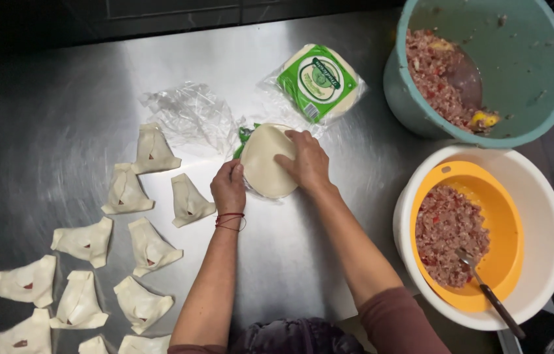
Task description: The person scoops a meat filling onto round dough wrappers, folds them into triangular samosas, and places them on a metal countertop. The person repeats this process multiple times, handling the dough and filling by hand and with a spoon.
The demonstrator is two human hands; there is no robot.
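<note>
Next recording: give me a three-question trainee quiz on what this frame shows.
1. True or false: both hands rest on the stack of round dough discs.
2. Which container holds the spoon? A) teal bucket B) orange colander C) sealed dough packet
3. On which side of the left hand do the folded pastries lie?

Key: 1 true, the right hand on top, the left at the edge; 2 B; 3 its left.

Sealed round wrapper pack (319,83), clear plastic with a green-and-white label, on the desk (80,98) beside the teal bucket (526,78); empty clear wrapper (191,115) lies left of it.
</note>
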